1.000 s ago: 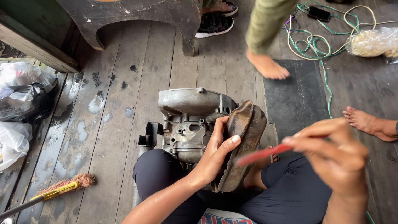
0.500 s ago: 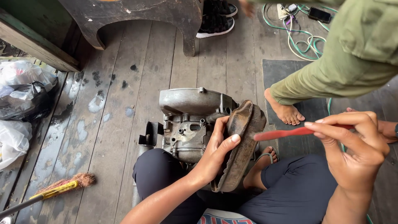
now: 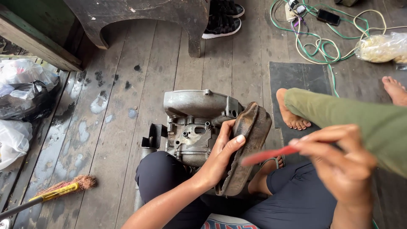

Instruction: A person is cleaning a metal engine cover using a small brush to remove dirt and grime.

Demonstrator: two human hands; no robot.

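left hand [image 3: 220, 157] fingers clamped on one rusty cover [image 3: 248, 144] | right hand [image 3: 339, 165] fingers pinching one red tool [image 3: 267, 155] | one engine [image 3: 193, 123]

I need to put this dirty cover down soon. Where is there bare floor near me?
Bare planks lie left of the engine, between it and the bags, above the brush. More lie between engine and shoes. The right is crowded: mat, another person's foot, cables.
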